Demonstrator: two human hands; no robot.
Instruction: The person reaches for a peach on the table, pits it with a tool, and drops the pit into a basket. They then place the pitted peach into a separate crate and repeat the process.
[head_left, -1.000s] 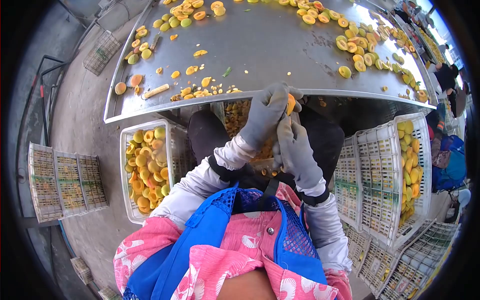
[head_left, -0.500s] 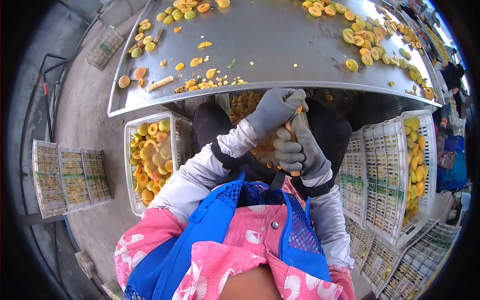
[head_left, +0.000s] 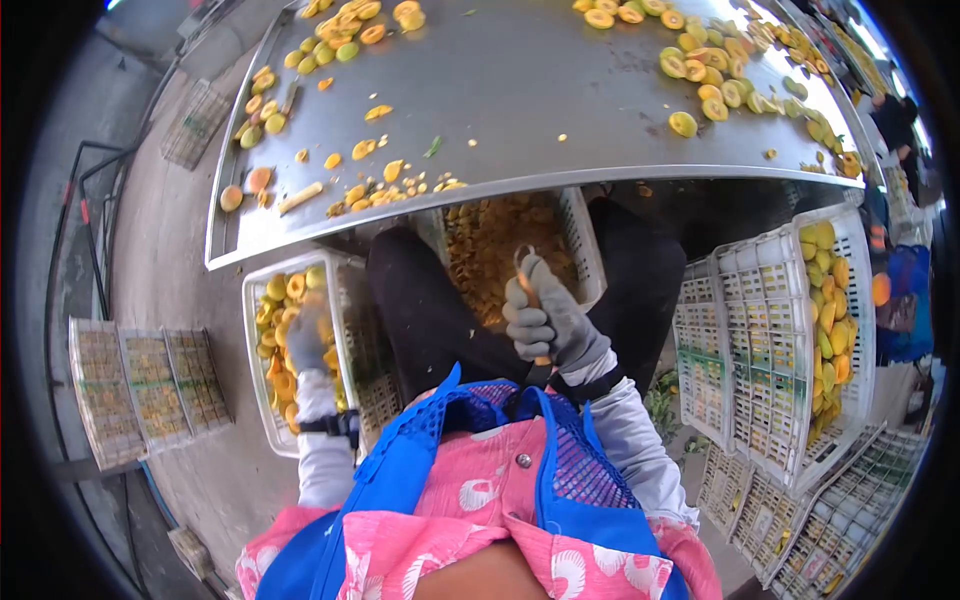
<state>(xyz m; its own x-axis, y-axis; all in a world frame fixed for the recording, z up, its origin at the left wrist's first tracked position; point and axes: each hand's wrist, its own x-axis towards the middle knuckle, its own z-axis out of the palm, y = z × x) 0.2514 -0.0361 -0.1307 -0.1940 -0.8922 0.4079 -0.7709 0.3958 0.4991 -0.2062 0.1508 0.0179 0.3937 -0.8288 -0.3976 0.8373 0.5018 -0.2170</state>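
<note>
My right hand (head_left: 560, 318), in a grey glove, is closed around a pitting tool (head_left: 529, 289) with a wooden handle and a curved metal loop at its tip. It is over my lap, near a white crate (head_left: 584, 240) of pits and scraps between my knees. My left hand (head_left: 306, 342), also gloved, reaches into the white crate (head_left: 347, 300) on my left, over yellow peach halves (head_left: 278, 375). Motion smears its fingers, so their grip cannot be made out.
A metal table (head_left: 520, 110) stands in front, bearing peach halves (head_left: 715, 80), pits and another wooden-handled tool (head_left: 300, 197). On my right is a crate of peach halves (head_left: 825, 330). More crates stand at far left (head_left: 145, 395) and lower right (head_left: 850, 520).
My left hand has left the right hand and moved left and down to the crate of peach halves. My right hand keeps the pitting tool, lower and further left in view. The view has shifted slightly.
</note>
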